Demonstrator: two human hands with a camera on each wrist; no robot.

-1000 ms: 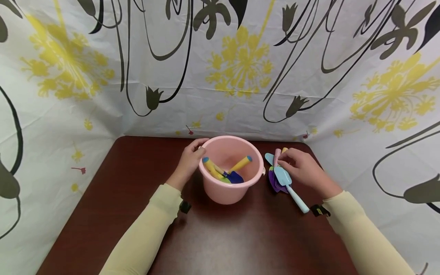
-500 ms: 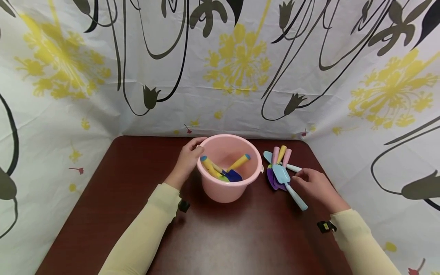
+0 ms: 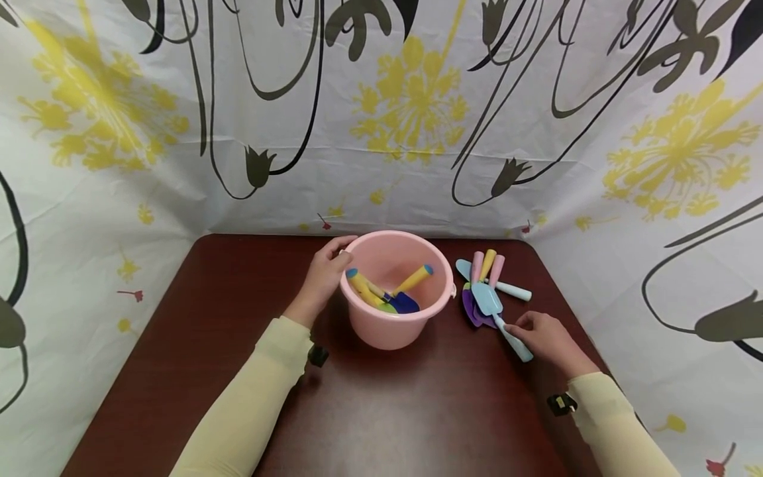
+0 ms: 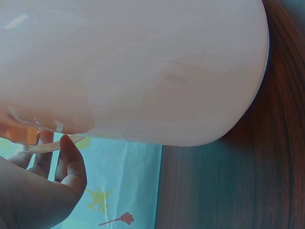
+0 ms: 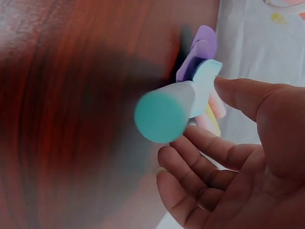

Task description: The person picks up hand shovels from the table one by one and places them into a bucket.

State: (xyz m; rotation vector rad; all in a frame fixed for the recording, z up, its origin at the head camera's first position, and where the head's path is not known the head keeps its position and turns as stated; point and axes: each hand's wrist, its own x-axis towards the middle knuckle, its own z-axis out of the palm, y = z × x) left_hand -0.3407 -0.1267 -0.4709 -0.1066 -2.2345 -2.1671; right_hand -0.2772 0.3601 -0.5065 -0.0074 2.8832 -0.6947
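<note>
My left hand holds the pink bucket at the left side of its rim, fingers by the pale handle in the left wrist view. Inside the bucket lie toy garden tools: a dark blue trowel and yellow handles. To the right, my right hand is beside the handle of a light blue trowel. In the right wrist view that handle points at the camera, with the thumb and fingers spread apart near it. The trowel lies across a small pile of tools.
Purple blades, pink handles and a yellow handle make up the pile, with another light blue handle sticking out. The dark wooden table ends at a patterned cloth behind.
My right hand has drawn back from over the pile toward the near light blue trowel's handle, uncovering the pink and yellow handles. My left hand stays on the bucket rim.
</note>
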